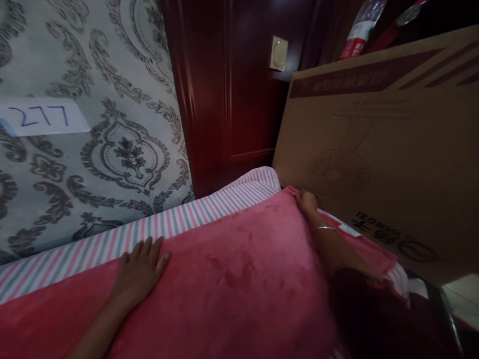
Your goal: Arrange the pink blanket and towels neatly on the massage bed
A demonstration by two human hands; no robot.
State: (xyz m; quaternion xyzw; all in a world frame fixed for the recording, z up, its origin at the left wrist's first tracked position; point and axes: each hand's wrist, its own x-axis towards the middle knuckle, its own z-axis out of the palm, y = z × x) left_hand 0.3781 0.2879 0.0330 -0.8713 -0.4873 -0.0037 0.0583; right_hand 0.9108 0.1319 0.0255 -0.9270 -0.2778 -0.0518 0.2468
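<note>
A pink plush blanket (pixel 243 269) is spread over a sheet with pink, grey and white stripes (pixel 187 214), which shows along the wall side. My left hand (pixel 140 269) lies flat on the blanket near its far edge, fingers spread and holding nothing. At the blanket's far right corner is my right hand (pixel 307 202), its fingers closed over the edge of the cloth. The fingertips there are partly hidden. A thin bangle (pixel 325 228) circles the right wrist. Darker rubbed patches mark the plush between the hands.
Patterned wallpaper (pixel 130 149) with a paper marked 277 (pixel 45 117) stands behind on the left. Beside it is a dark red wood panel (pixel 249 99) with a switch plate (pixel 279 53). A large cardboard box (pixel 374 129) rises close on the right, a plastic bottle (pixel 362 30) behind it.
</note>
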